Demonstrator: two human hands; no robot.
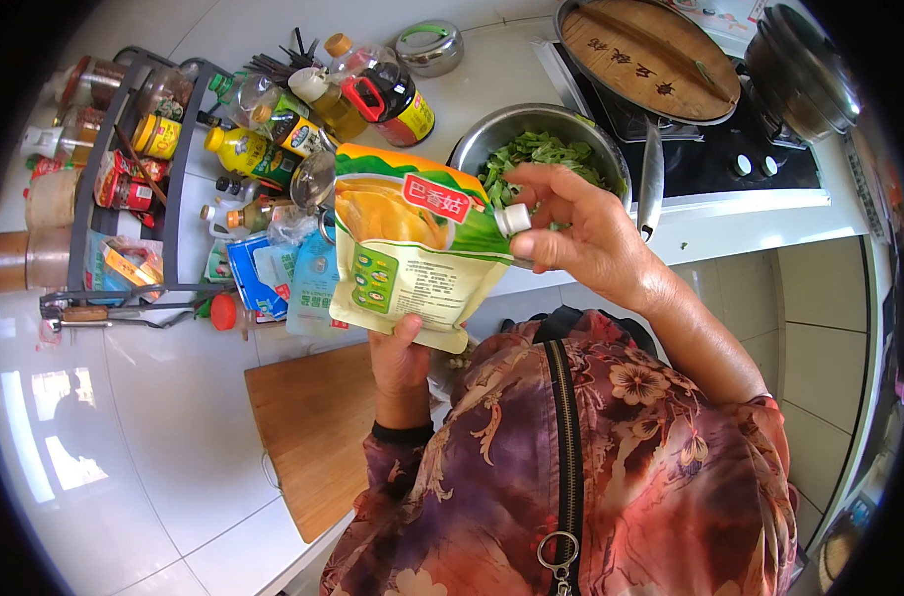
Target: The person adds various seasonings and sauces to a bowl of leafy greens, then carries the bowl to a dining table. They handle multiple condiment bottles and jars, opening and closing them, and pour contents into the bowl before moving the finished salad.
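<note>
My left hand (401, 361) grips the lower edge of a spouted plastic pouch (414, 246), thumb on its printed front. The pouch is upright, slightly tilted, green, orange and cream, and bears writing. At its upper right corner sits a white screw cap (513, 221). My right hand (582, 231) is curled loosely around that cap, fingers apart. Its thumb tip lies at the cap's lower edge, and the index finger stands off above it. Behind this hand a steel bowl (467, 145) holds green leafy vegetables (545, 153), partly hidden by the fingers.
Bottles of sauce and oil (407, 112) crowd the counter at the left, beside a grey rack (172, 171) of jars. A wooden cutting board (314, 439) lies below them. On the black gas hob (764, 141) stand a wood-lidded wok (645, 59) and a steel pot (798, 74).
</note>
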